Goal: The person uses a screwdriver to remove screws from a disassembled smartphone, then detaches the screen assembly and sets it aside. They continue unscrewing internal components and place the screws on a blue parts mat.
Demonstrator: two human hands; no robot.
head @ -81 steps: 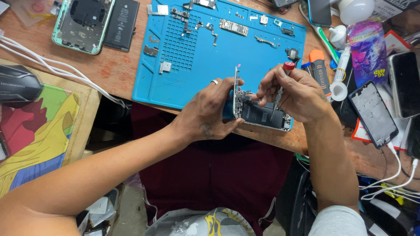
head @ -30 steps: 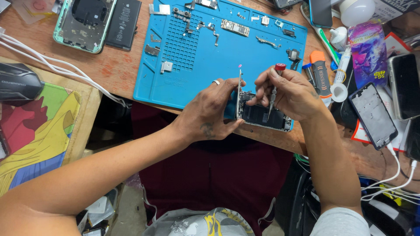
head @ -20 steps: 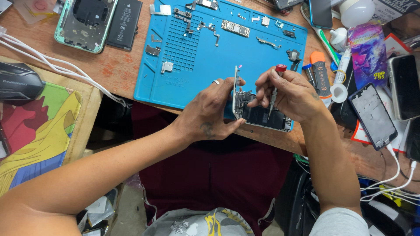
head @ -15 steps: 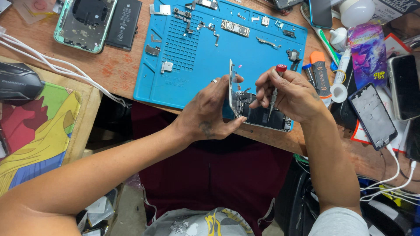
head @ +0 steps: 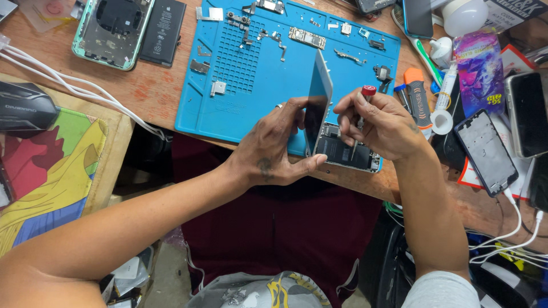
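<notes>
An opened phone body (head: 348, 154) lies at the near edge of a blue repair mat (head: 251, 85). My left hand (head: 279, 148) holds the phone's screen panel (head: 318, 102) lifted upright on its edge, hinged over the left side of the body. My right hand (head: 379, 122) grips a red-capped screwdriver (head: 365, 100), its tip pointing down into the phone's inside.
Small screws, brackets and a circuit board lie scattered on the mat. A green phone shell (head: 111, 31) and a black battery (head: 164, 31) sit far left. An orange tool (head: 419, 97), glue tube (head: 447, 85), phone frame (head: 485, 151) and another phone (head: 528, 114) are at right. White cables (head: 68, 85) and a mouse (head: 25, 108) lie left.
My left hand has swung the screen panel further up and open, showing its broad face. My right hand and screwdriver stay over the phone body.
</notes>
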